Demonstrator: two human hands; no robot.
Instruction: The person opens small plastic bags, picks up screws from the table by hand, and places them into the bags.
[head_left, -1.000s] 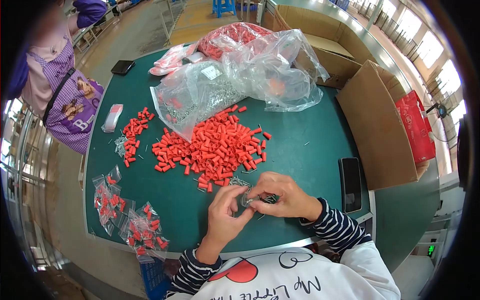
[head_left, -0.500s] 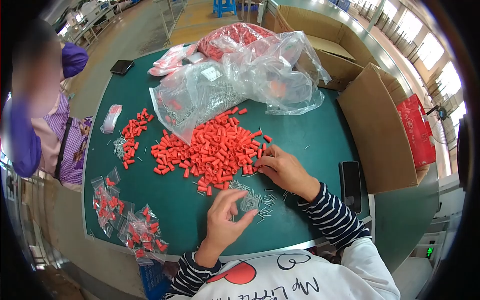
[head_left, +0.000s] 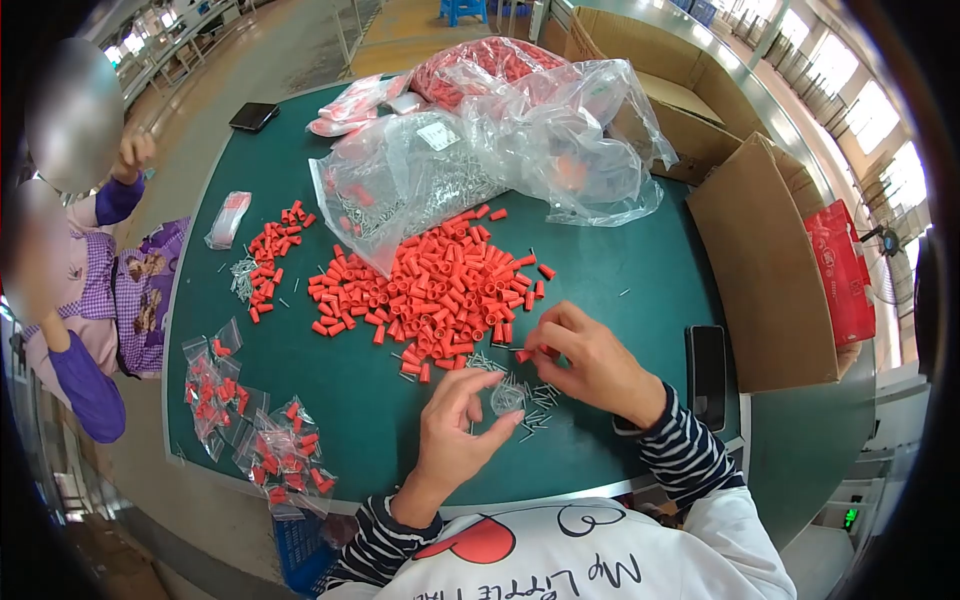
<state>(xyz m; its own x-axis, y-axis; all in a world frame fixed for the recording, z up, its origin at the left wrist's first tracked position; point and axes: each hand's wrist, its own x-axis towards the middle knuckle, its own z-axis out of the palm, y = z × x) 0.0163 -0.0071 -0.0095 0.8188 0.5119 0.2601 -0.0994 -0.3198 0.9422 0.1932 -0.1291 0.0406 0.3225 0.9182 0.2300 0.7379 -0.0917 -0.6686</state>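
Holding with left hand (head_left: pixel 455 425), between thumb and fingers set apart, a small clear container (head_left: pixel 508 397); cannot tell its contents. Pinching with right hand (head_left: pixel 595 365) one red cap (head_left: pixel 522 355) near it. Can see beyond the fingers a large clear bag (head_left: pixel 400 155) with screws (head_left: pixel 445 188); to their right, green table (head_left: pixel 640 270) until a cardboard box (head_left: pixel 760 280); far beyond, grey floor (head_left: pixel 295 55).

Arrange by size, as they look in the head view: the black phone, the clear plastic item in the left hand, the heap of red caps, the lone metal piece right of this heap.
1. Heap of red caps
2. Black phone
3. Clear plastic item
4. Lone metal piece
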